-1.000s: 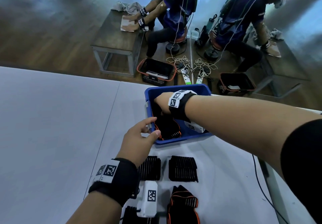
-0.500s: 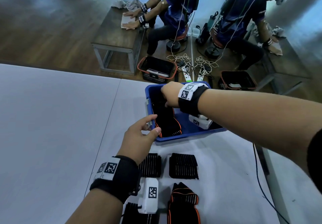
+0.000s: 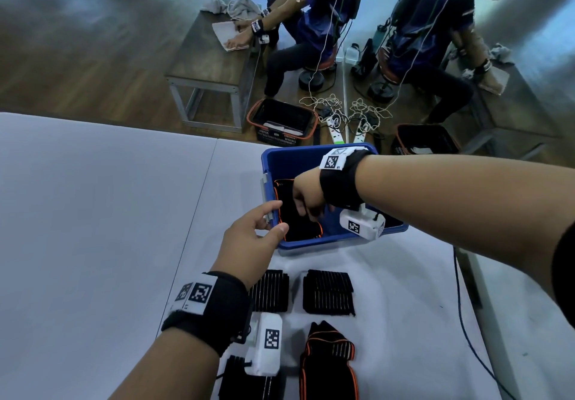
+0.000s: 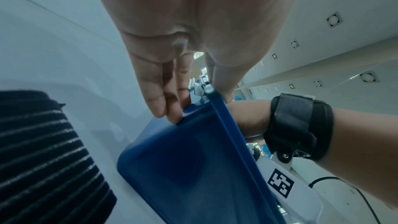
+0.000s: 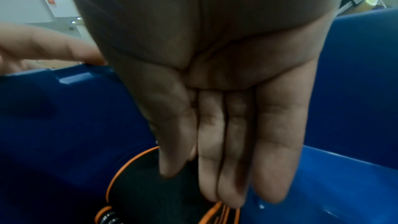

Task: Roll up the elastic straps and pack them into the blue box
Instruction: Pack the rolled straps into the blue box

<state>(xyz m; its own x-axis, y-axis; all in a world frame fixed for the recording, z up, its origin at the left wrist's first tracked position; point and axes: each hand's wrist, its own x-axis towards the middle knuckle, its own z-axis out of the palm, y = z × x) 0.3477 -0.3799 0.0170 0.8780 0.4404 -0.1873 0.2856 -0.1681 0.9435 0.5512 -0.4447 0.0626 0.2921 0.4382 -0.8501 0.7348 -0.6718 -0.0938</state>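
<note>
The blue box [image 3: 326, 244] stands on the white table, seen close in the left wrist view [image 4: 183, 168] and from inside in the right wrist view [image 5: 64, 125]. My left hand [image 3: 277, 217] pinches its near left corner, thumb over the rim, fingers [image 4: 163, 108] on the outer wall. My right hand [image 3: 306, 206] reaches down into the box, fingers [image 5: 228, 168] straight and together on a rolled black strap with orange edging [image 3: 298, 228] [image 5: 140, 193]. Nearer me lie two flat black ribbed straps [image 3: 270, 290] [image 3: 328, 292] and a black-and-orange strap [image 3: 326, 359].
Another dark strap [image 3: 245, 381] lies at the near edge under my left wrist camera. A blue cable [image 3: 466, 322] runs along the table's right side. Beyond the table's far edge are two seated people, benches and baskets [image 3: 281, 122] on the wooden floor.
My right hand rose slightly inside the box, then went down onto the strap. My left hand stayed on the box's corner.
</note>
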